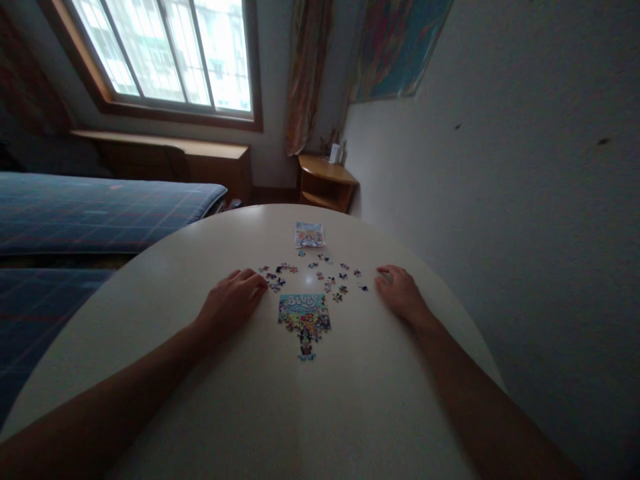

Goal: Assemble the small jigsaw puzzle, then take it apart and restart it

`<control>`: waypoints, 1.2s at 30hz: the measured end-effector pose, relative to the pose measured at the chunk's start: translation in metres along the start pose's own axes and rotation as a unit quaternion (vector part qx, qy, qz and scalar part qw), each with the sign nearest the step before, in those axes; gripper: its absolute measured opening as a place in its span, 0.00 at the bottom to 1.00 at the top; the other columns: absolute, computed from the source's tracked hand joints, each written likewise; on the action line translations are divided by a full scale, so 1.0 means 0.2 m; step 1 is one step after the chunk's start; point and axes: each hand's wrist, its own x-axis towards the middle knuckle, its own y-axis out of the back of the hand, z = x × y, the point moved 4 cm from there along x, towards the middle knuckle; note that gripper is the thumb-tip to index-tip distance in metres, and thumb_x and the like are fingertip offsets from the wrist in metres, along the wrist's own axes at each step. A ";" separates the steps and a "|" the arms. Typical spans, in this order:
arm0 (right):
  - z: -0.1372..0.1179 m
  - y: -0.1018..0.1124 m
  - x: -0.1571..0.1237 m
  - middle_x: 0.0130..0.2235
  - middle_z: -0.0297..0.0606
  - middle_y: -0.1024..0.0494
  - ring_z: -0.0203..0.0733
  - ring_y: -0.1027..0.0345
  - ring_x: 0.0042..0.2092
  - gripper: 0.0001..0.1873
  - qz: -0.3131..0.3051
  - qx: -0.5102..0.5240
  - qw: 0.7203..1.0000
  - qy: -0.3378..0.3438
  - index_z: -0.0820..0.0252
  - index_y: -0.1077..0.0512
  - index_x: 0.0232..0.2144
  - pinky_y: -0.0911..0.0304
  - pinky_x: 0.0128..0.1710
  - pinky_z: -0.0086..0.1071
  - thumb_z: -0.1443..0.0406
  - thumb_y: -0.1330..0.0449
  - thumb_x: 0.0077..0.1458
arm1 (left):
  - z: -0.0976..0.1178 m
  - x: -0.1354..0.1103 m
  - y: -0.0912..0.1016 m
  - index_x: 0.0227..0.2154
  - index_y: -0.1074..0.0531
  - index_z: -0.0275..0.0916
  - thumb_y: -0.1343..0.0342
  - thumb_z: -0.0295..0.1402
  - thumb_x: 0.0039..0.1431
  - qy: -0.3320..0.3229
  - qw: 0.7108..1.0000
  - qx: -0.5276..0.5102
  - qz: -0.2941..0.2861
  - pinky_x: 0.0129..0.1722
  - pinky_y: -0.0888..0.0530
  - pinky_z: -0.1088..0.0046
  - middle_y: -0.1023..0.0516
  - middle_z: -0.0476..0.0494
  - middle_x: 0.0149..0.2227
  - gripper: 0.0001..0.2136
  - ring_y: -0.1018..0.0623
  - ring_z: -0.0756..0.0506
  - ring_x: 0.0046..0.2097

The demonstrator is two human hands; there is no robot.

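Observation:
A partly assembled jigsaw puzzle (304, 315) with a blue top lies in the middle of the round white table (280, 413). Several loose puzzle pieces (325, 275) are scattered just beyond it. A small printed picture card (309, 235) lies farther back. My left hand (233, 300) rests palm down to the left of the puzzle, fingers curled toward a few loose pieces (275, 283); I cannot see anything in it. My right hand (399, 291) lies on the table to the right, fingers loosely bent, near one piece (363, 287).
A bed with a blue checked cover (95, 210) stands to the left of the table. A wooden corner shelf (326, 181) and a low cabinet (200, 163) sit under the window. A white wall (500, 167) runs close along the table's right side.

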 end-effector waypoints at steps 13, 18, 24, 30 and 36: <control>0.01 0.00 0.00 0.52 0.52 0.25 0.53 0.33 0.56 0.18 -0.009 0.004 1.000 -0.001 0.63 0.25 0.47 0.41 0.60 0.48 0.62 0.45 0.57 | -0.19 0.03 -0.04 0.50 0.30 0.35 0.49 0.40 0.61 0.101 0.994 -0.044 0.024 0.58 0.31 0.55 0.27 0.35 0.55 0.18 0.28 0.36 0.56; 0.02 -0.01 0.01 0.51 0.51 0.24 0.53 0.33 0.56 0.18 -0.009 0.004 1.000 0.000 0.62 0.25 0.47 0.40 0.59 0.48 0.62 0.44 0.57 | -0.21 0.03 -0.07 0.51 0.29 0.35 0.53 0.40 0.63 0.082 0.996 -0.025 0.000 0.60 0.33 0.54 0.30 0.33 0.59 0.19 0.32 0.35 0.61; 0.03 -0.01 0.01 0.52 0.52 0.24 0.54 0.33 0.56 0.18 -0.005 0.008 1.000 0.005 0.62 0.25 0.46 0.40 0.59 0.49 0.61 0.44 0.56 | -0.18 0.03 -0.07 0.51 0.30 0.36 0.52 0.35 0.62 0.068 0.997 -0.035 0.010 0.61 0.35 0.53 0.31 0.35 0.59 0.17 0.32 0.36 0.61; 0.03 -0.01 0.01 0.51 0.52 0.24 0.54 0.32 0.55 0.18 -0.004 0.007 1.000 0.011 0.63 0.25 0.46 0.39 0.59 0.49 0.62 0.44 0.56 | -0.17 0.04 -0.06 0.52 0.30 0.34 0.55 0.28 0.60 0.072 0.997 -0.040 -0.007 0.63 0.37 0.56 0.31 0.33 0.59 0.19 0.33 0.37 0.61; 0.04 -0.02 0.01 0.52 0.51 0.24 0.53 0.33 0.56 0.18 -0.003 0.003 1.000 0.012 0.62 0.25 0.46 0.40 0.60 0.49 0.62 0.44 0.57 | -0.16 0.03 -0.06 0.51 0.30 0.35 0.54 0.30 0.60 0.072 0.997 -0.035 0.002 0.63 0.37 0.56 0.31 0.33 0.58 0.18 0.33 0.37 0.61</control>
